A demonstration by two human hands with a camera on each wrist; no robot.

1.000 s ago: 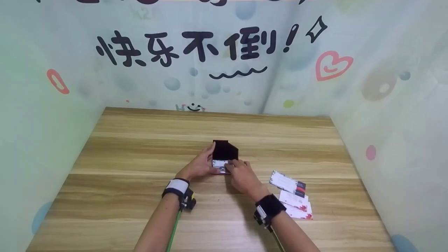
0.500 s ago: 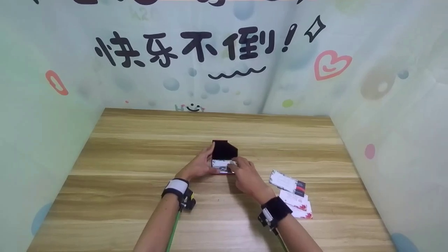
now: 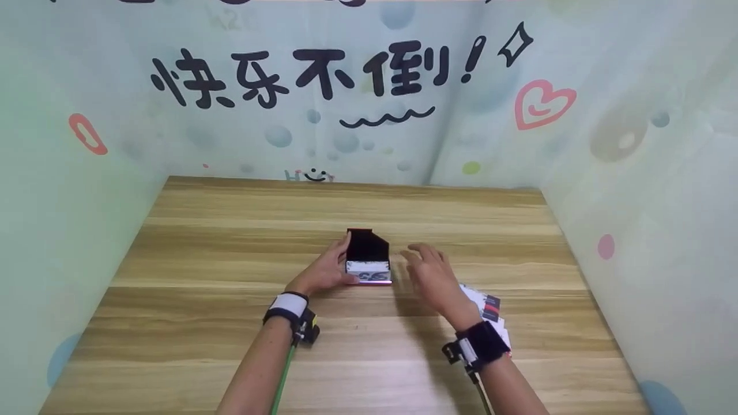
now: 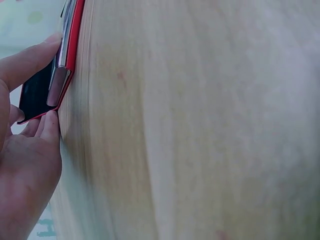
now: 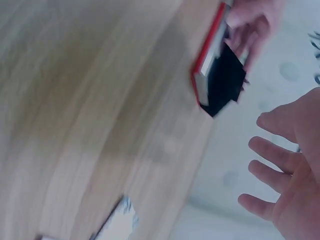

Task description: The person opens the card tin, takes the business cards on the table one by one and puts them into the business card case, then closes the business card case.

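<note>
Low in the head view, a green cord [image 3: 283, 374] hangs beside the left arm [image 3: 253, 369]; a snag there might jerk the case. Toward the lower right, loose cards [image 3: 493, 309] lie in a messy pile, partly hidden behind the right wrist band [image 3: 489, 344]. If that arm brushed them, they could slide across the counter [image 3: 173, 253]. The right hand [image 3: 436, 280] is right of the middle, fingers spread and a bit bent, with nothing in them. It is near the case but not touching; a bump from it could knock the case crooked. The left hand [image 3: 324, 271] is pinching the open case [image 3: 375, 277] near the middle, thumb on the near edge. If the thumb slipped, the white card [image 3: 368, 266] inside might slide out. Behind it, the black lid [image 3: 366, 245] stands up; if it flopped down, it could nip a finger.
</note>
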